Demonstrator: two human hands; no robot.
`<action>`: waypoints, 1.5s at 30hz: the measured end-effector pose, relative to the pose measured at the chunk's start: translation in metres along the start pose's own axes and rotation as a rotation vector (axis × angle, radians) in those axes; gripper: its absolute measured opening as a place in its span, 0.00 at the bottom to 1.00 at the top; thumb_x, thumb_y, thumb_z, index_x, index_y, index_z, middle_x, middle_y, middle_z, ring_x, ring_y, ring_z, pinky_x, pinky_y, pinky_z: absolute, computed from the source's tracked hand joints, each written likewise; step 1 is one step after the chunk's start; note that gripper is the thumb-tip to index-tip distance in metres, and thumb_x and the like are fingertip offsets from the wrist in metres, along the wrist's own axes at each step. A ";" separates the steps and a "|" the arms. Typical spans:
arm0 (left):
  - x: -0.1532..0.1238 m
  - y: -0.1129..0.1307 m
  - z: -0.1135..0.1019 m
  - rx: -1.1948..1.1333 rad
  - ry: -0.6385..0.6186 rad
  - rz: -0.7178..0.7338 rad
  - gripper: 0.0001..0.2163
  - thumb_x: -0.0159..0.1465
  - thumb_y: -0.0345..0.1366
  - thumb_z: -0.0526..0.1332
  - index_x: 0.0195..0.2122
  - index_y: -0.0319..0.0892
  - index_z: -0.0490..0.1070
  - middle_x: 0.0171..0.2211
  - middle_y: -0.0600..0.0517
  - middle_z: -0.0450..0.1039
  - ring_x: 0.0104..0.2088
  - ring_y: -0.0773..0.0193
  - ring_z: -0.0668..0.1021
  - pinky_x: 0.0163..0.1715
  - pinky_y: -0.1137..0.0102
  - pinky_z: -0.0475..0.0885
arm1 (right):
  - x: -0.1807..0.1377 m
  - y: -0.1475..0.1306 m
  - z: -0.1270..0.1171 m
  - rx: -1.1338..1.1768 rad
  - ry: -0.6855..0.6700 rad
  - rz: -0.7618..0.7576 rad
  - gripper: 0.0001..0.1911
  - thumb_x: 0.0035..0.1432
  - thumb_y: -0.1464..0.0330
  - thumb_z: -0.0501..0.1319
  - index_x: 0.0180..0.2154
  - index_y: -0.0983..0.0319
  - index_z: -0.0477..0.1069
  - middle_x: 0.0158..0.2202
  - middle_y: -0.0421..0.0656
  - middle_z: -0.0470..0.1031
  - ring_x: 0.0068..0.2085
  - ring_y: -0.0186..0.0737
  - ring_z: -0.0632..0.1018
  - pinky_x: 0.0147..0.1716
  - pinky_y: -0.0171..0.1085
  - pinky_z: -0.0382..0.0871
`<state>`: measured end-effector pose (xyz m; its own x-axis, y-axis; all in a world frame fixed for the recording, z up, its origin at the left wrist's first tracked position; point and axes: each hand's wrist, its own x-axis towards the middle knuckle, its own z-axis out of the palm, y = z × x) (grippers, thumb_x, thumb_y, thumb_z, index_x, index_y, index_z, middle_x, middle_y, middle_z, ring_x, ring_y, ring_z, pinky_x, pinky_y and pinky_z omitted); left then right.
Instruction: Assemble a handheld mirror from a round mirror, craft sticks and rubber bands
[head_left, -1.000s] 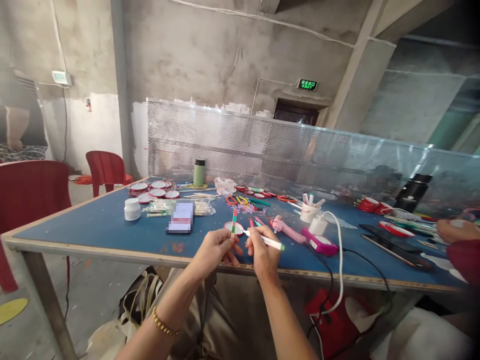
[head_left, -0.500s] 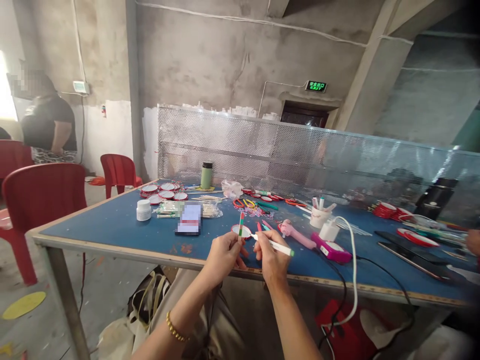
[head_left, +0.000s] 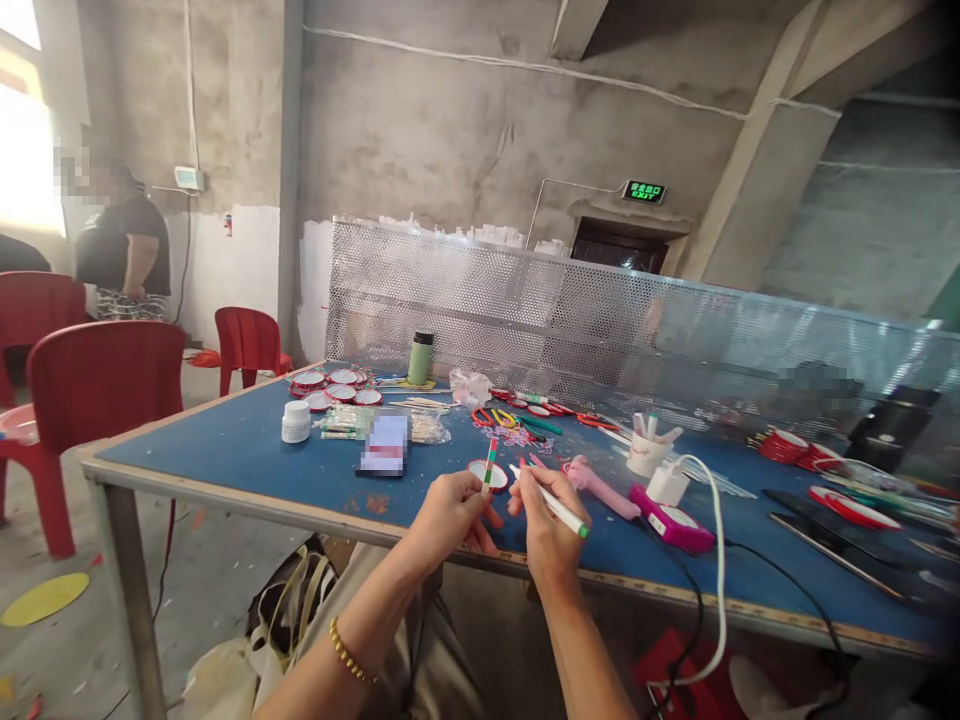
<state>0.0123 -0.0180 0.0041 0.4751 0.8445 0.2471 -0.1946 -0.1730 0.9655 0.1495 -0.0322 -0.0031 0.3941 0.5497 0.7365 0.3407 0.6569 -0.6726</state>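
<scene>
Between the thumb and fingers of my left hand (head_left: pixel 448 512) a narrow stick (head_left: pixel 490 464) with red, green and white bands stands upright. My right hand (head_left: pixel 551 530) is closed around a white marker (head_left: pixel 561 511) with a green end, its tip pointing left toward the stick with a small gap between. Just behind the stick, a round white disc (head_left: pixel 500 481) with a red rim lies on the blue table (head_left: pixel 247 462). To the right of it are a pink hot-glue gun (head_left: pixel 600 487) and a few coloured pens, partly hidden by my right hand.
A phone (head_left: pixel 385 442), a white jar (head_left: pixel 295 422), a green bottle (head_left: pixel 421 358) and red-rimmed discs (head_left: pixel 343 378) stand or lie to the left. Rightward are a cup of pens (head_left: pixel 646 452), a magenta power strip (head_left: pixel 670 522) and a white cable (head_left: pixel 720 560). A perforated metal screen (head_left: pixel 450 290) borders the back.
The view has shifted slightly, so everything sits a bit further right and lower. The marker's tip has drawn back a little from the stick. Both hands keep their hold.
</scene>
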 end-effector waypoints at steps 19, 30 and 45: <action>0.003 -0.004 0.000 0.013 0.046 0.031 0.17 0.61 0.50 0.59 0.30 0.39 0.64 0.28 0.47 0.78 0.16 0.67 0.77 0.14 0.77 0.66 | 0.005 -0.005 -0.005 -0.236 -0.191 -0.250 0.08 0.62 0.63 0.60 0.36 0.61 0.74 0.28 0.41 0.78 0.25 0.36 0.77 0.28 0.35 0.72; 0.000 -0.004 0.002 0.220 0.074 0.102 0.16 0.65 0.48 0.54 0.28 0.40 0.66 0.27 0.50 0.77 0.17 0.66 0.78 0.15 0.78 0.63 | 0.002 -0.007 -0.005 -0.310 -0.224 -0.306 0.08 0.63 0.66 0.58 0.33 0.61 0.72 0.27 0.41 0.78 0.27 0.36 0.78 0.28 0.34 0.71; 0.002 -0.011 -0.001 0.346 0.073 0.163 0.14 0.66 0.45 0.52 0.27 0.41 0.64 0.25 0.53 0.75 0.18 0.65 0.79 0.15 0.77 0.61 | 0.003 -0.010 -0.004 -0.363 -0.258 -0.350 0.09 0.64 0.67 0.58 0.32 0.61 0.72 0.26 0.41 0.78 0.27 0.36 0.78 0.29 0.33 0.69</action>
<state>0.0145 -0.0139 -0.0059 0.3974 0.8235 0.4048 0.0442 -0.4578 0.8879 0.1508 -0.0387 0.0057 -0.0008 0.4690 0.8832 0.7036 0.6279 -0.3327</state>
